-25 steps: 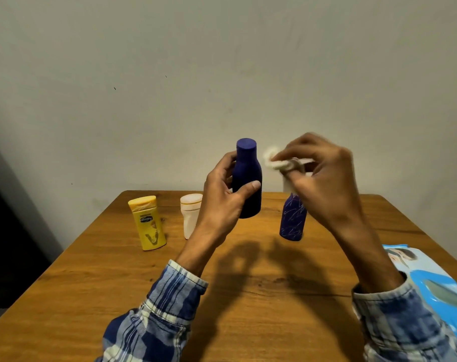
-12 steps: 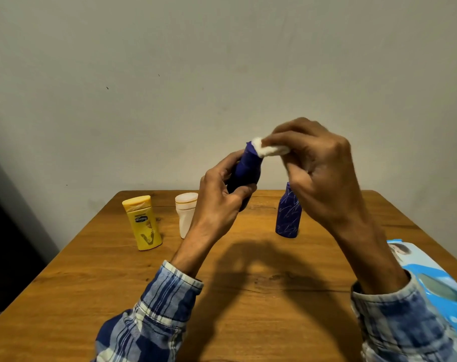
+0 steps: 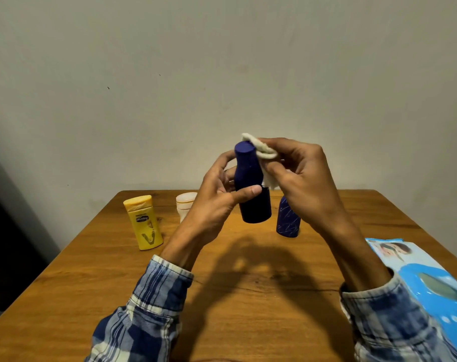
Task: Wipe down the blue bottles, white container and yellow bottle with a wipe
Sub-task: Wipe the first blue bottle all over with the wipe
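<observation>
Head view showed our left hand curled round the plain blue bottle, thumb across its front, holding it upright in the air above the desk. Our right hand pinched the white wipe and pressed it against the bottle's cap and neck on the right side. Beyond the right wrist, the patterned blue bottle stood on the desk. Farther left, the white container stood partly hidden by our left hand, and the yellow bottle stood near the desk's left edge. A blue wipe pack lay at the desk's right edge, beside our checked sleeve.
</observation>
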The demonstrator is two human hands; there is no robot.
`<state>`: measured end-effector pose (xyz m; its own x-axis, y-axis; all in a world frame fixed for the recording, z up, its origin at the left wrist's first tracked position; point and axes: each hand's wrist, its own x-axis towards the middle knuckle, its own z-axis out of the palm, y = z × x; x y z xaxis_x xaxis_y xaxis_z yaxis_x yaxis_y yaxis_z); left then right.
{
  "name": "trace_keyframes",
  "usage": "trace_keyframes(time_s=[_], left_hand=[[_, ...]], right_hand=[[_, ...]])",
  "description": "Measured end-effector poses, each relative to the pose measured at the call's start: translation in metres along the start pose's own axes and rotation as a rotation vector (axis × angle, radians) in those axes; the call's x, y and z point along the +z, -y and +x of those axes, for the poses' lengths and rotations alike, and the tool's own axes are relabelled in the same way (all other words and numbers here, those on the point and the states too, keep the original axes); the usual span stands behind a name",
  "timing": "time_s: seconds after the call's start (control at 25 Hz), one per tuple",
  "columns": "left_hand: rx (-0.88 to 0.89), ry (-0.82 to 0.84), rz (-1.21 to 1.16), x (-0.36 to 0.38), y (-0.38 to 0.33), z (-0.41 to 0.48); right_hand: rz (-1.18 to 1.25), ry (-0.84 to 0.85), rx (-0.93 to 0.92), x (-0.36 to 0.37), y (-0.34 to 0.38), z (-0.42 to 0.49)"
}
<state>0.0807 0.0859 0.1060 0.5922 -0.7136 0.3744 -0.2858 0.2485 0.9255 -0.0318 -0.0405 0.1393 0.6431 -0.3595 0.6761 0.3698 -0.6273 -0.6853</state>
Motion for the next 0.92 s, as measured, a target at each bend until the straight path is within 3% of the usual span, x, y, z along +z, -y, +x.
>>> trace_keyframes(time_s=[0.16, 0.28, 0.36, 0.52, 0.68, 0.84, 0.92], left_hand=[[-0.022, -0.11, -0.058, -0.006, -0.003, 0.001], [0.024, -0.154, 0.08, 0.0, -0.002, 0.0], [0.081, -0.238, 0.176, 0.006, 0.0, -0.001], [0.208, -0.437, 0.375, 0.012, 0.0, -0.004], [0.322, -0.457, 0.466, 0.023, -0.003, -0.008], [0.335, -0.51, 0.497, 0.023, 0.002, -0.008], [0.334, -0.473, 0.491, 0.023, 0.002, -0.007]], right_hand=[[-0.184, 0.088, -0.158, -0.005, 0.001, 0.0], [-0.272, -0.045, -0.288, 0.003, 0.003, -0.002], [-0.453, -0.072, -0.364, 0.017, 0.003, -0.005], [-0.609, 0.125, -0.45, 0.025, 0.005, -0.011], [-0.616, -0.096, -0.373, 0.02, 0.009, -0.007], [-0.715, 0.063, -0.337, 0.026, 0.009, -0.01], [-0.619, 0.003, -0.302, 0.016, 0.006, -0.004]])
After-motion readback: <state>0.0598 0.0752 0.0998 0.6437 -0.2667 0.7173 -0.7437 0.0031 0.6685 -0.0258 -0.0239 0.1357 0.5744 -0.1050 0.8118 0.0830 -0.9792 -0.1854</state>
